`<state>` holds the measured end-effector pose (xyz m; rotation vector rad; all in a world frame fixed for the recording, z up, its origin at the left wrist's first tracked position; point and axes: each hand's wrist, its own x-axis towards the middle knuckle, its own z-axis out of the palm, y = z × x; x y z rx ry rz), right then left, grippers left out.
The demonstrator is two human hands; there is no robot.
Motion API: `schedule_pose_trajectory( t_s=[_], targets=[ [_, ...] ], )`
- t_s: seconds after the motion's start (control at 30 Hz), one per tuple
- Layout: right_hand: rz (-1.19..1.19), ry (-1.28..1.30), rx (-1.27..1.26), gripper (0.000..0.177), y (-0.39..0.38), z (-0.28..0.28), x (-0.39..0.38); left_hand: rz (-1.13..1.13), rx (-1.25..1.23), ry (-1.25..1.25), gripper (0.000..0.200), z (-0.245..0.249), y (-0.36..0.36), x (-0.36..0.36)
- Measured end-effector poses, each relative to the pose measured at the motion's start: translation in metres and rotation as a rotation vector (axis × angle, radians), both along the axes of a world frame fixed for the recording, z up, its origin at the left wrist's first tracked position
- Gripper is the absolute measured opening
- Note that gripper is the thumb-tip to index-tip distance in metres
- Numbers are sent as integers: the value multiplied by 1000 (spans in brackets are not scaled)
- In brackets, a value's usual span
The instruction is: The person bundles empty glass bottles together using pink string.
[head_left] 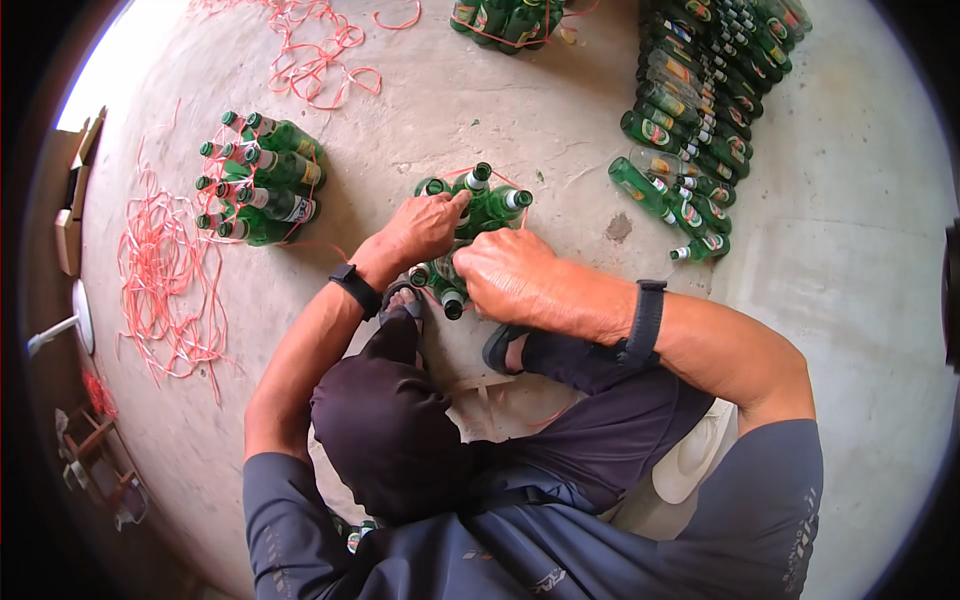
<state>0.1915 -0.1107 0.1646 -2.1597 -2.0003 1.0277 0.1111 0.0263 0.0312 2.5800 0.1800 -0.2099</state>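
On the floor in front of my feet stands a cluster of green glass bottles (pixel 492 207), necks up, with pink plastic string (pixel 527 217) around it. My left hand (pixel 425 225) is closed over the left side of the cluster, its index finger reaching toward the bottle necks. Against the near right side, my right hand (pixel 505 268) is curled into a fist. Both hands hide the middle of the cluster, and what they pinch is hidden. Below them, a dark bottle mouth (pixel 453 308) points toward me.
A string-tied bottle bundle (pixel 265 180) stands at left, another (pixel 505 22) at the back. Loose pink string (pixel 170 275) lies in a heap at left, with more string (pixel 310 50) farther back. Many bottles (pixel 690 110) lie in rows along the right wall.
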Motion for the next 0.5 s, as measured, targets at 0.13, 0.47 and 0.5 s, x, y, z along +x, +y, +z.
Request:
schedule_pose_trajectory(
  t_s=[0.13,0.47,0.5],
  targets=[
    [91,-50,4,16,2,-1,-18,75,-109,24,45,9,-9,-2],
    [-33,7,22,16,1,-6,-7,529,-558,-138,34,0,-13,-79],
    [-27,5,22,16,0,-7,-7,535,-558,-141,34,0,-14,-85]
  ],
)
